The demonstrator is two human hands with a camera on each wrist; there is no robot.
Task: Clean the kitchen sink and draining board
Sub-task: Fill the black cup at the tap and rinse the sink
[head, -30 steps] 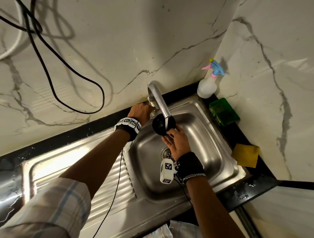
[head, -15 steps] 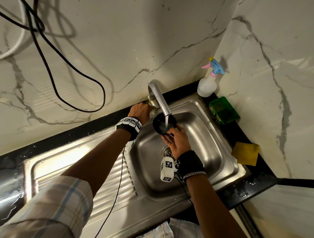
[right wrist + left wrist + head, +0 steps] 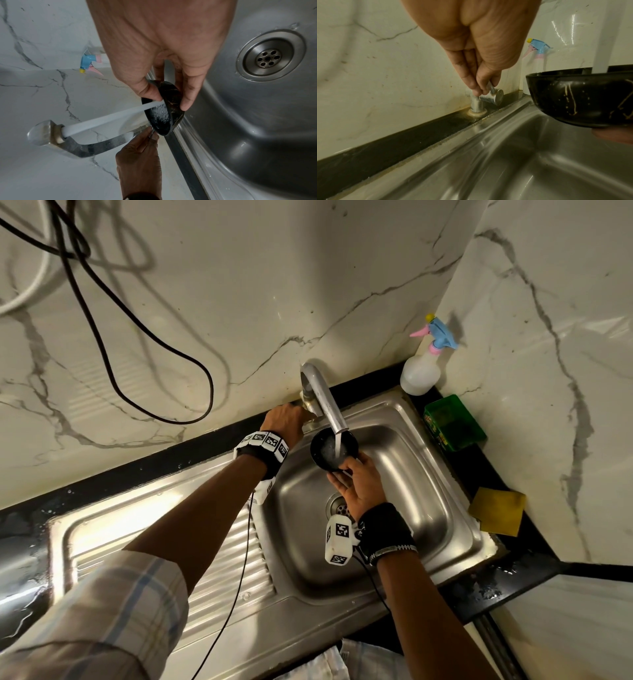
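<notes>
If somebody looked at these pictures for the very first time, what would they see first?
Probably the white stream of water pouring from the silver tap into a small black bowl, which the right hand holds over the shiny steel sink. Next, the left hand pinching the tap handle by the marble wall, and the spray bottle in the back corner.

One steel sink (image 3: 445,501) with one ribbed draining board (image 3: 219,570) and one drain (image 3: 337,505). One tap (image 3: 322,398), one stream of water (image 3: 337,445). One black bowl (image 3: 325,455). One spray bottle (image 3: 423,364), one green box (image 3: 452,422), one yellow cloth (image 3: 498,515). Two hands: left (image 3: 284,422), right (image 3: 359,484). One black cable (image 3: 144,392) loops on the wall.
</notes>
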